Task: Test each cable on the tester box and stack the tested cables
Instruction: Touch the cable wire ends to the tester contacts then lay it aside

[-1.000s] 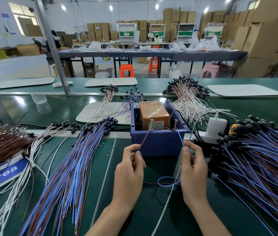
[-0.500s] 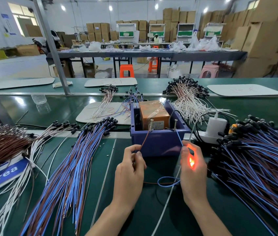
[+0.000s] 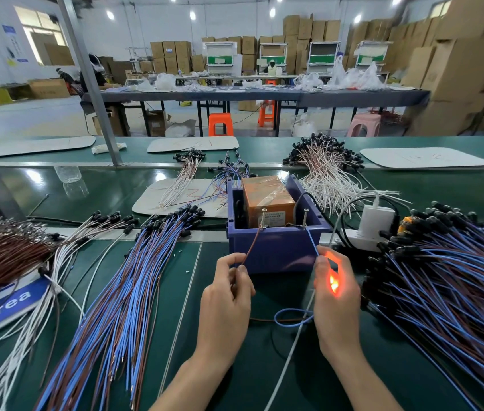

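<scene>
The left hand [image 3: 226, 295] pinches one brown lead [image 3: 249, 247] between thumb and forefinger. The right hand [image 3: 337, 304] is curled round one blue lead [image 3: 311, 244] and one lamp [image 3: 334, 281], which glows orange-red through the fingers. Both leads belong to a single cable [image 3: 292, 324], whose slack loops on the green bench [image 3: 175, 292] between the two wrists.

Well left of the grip lie three heaps: one brown bundle [image 3: 3, 256] farthest out, one white bundle [image 3: 42, 292] next, and one blue-and-brown bundle [image 3: 122, 292] nearest the left hand.

Just beyond the fingertips stands one tester box [image 3: 276, 250], a blue bin holding one orange block [image 3: 267, 197]. Two screws stand at its near rim: the brown lead reaches the left screw [image 3: 263, 216], the blue lead the right screw [image 3: 304, 218]. Behind the box lie three smaller bunches.

Right of the right hand sit one white plug [image 3: 377, 218] and one large pile [image 3: 457, 292] of blue and brown cables.
</scene>
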`<action>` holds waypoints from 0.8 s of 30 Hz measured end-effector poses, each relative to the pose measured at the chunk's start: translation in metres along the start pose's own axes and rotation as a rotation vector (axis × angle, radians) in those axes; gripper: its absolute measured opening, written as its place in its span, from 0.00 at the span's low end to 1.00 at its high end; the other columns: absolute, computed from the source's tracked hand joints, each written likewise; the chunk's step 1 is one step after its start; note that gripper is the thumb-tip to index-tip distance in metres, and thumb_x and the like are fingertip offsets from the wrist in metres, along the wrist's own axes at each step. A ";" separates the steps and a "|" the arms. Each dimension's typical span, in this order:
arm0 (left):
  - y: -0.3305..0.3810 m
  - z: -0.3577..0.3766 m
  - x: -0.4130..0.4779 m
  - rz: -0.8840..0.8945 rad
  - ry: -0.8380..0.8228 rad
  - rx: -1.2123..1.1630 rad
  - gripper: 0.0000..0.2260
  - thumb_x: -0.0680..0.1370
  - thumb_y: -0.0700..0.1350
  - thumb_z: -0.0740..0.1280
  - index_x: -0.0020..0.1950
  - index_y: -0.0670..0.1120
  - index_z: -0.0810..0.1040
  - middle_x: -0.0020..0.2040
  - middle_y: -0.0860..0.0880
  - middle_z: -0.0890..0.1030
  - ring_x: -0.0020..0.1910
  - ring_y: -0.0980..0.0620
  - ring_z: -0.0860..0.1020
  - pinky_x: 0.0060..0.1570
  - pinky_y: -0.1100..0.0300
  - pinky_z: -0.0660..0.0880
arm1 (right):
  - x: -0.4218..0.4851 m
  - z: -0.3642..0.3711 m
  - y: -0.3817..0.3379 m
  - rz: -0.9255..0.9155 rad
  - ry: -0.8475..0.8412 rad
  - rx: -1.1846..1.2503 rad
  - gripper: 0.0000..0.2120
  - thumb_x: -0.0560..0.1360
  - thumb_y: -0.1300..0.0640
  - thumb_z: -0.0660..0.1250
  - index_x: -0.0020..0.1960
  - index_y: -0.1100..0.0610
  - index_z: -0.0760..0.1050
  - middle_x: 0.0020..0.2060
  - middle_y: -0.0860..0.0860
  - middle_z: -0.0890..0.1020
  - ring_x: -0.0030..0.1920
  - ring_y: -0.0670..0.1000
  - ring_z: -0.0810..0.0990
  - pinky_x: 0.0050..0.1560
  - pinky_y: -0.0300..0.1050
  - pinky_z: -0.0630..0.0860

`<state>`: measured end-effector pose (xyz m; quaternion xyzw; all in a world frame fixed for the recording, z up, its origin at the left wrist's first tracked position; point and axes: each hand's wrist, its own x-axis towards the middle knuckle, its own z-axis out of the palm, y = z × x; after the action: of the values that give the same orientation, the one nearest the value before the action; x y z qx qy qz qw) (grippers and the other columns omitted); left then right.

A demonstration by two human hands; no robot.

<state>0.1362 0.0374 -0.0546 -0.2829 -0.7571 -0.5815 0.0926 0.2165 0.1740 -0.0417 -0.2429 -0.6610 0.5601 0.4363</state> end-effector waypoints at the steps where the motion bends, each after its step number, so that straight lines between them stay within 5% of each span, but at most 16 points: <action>1: 0.000 0.000 0.000 -0.001 0.001 -0.003 0.09 0.84 0.48 0.59 0.55 0.65 0.70 0.36 0.55 0.79 0.27 0.57 0.72 0.27 0.67 0.68 | 0.000 0.000 0.000 -0.004 0.001 -0.001 0.09 0.84 0.52 0.61 0.55 0.39 0.76 0.50 0.29 0.80 0.53 0.34 0.78 0.52 0.36 0.73; 3: 0.000 0.000 0.000 -0.002 0.007 -0.005 0.09 0.84 0.49 0.58 0.55 0.65 0.69 0.35 0.56 0.80 0.27 0.58 0.72 0.27 0.67 0.67 | 0.000 0.000 0.000 -0.029 0.006 0.001 0.09 0.84 0.52 0.61 0.54 0.39 0.76 0.43 0.32 0.81 0.43 0.36 0.79 0.43 0.29 0.72; 5: 0.001 -0.001 0.000 -0.007 0.022 -0.010 0.08 0.84 0.49 0.58 0.56 0.65 0.69 0.36 0.56 0.80 0.27 0.57 0.73 0.28 0.68 0.67 | -0.002 -0.001 0.000 -0.031 0.000 0.024 0.09 0.84 0.52 0.60 0.53 0.38 0.76 0.31 0.42 0.76 0.29 0.42 0.70 0.30 0.35 0.69; 7: 0.002 -0.002 0.001 -0.026 0.056 -0.022 0.08 0.84 0.49 0.58 0.56 0.64 0.69 0.35 0.56 0.80 0.27 0.57 0.73 0.28 0.69 0.67 | -0.002 -0.003 0.001 -0.012 -0.014 0.056 0.10 0.84 0.52 0.60 0.53 0.38 0.77 0.27 0.45 0.69 0.28 0.46 0.66 0.26 0.42 0.65; 12: 0.003 -0.005 0.004 -0.134 0.152 -0.062 0.08 0.84 0.49 0.57 0.57 0.64 0.69 0.37 0.54 0.81 0.29 0.52 0.76 0.32 0.50 0.78 | -0.002 -0.005 -0.001 0.011 -0.023 0.125 0.14 0.84 0.58 0.60 0.49 0.43 0.81 0.27 0.43 0.71 0.27 0.43 0.66 0.26 0.33 0.64; 15: 0.002 -0.008 0.005 -0.177 0.215 -0.079 0.08 0.84 0.49 0.57 0.60 0.62 0.68 0.41 0.56 0.82 0.33 0.53 0.78 0.36 0.52 0.77 | -0.002 -0.008 -0.002 0.025 -0.021 0.165 0.15 0.84 0.58 0.60 0.48 0.47 0.82 0.27 0.42 0.70 0.25 0.43 0.62 0.25 0.32 0.62; 20: 0.005 -0.012 0.005 -0.242 0.331 -0.139 0.15 0.84 0.47 0.57 0.70 0.57 0.64 0.57 0.58 0.75 0.55 0.60 0.75 0.52 0.65 0.70 | -0.004 -0.014 -0.007 0.101 -0.042 0.267 0.17 0.84 0.59 0.58 0.44 0.50 0.83 0.27 0.45 0.64 0.25 0.43 0.58 0.23 0.35 0.59; 24: 0.017 -0.024 0.004 -0.176 0.454 0.053 0.21 0.83 0.41 0.59 0.77 0.43 0.61 0.71 0.48 0.64 0.73 0.51 0.61 0.72 0.55 0.60 | -0.002 -0.020 -0.022 0.135 -0.035 0.363 0.20 0.84 0.60 0.56 0.41 0.50 0.82 0.25 0.46 0.63 0.23 0.45 0.58 0.21 0.36 0.59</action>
<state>0.1379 0.0191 -0.0313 -0.0751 -0.7536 -0.6160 0.2169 0.2382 0.1775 -0.0210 -0.1942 -0.5388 0.7023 0.4228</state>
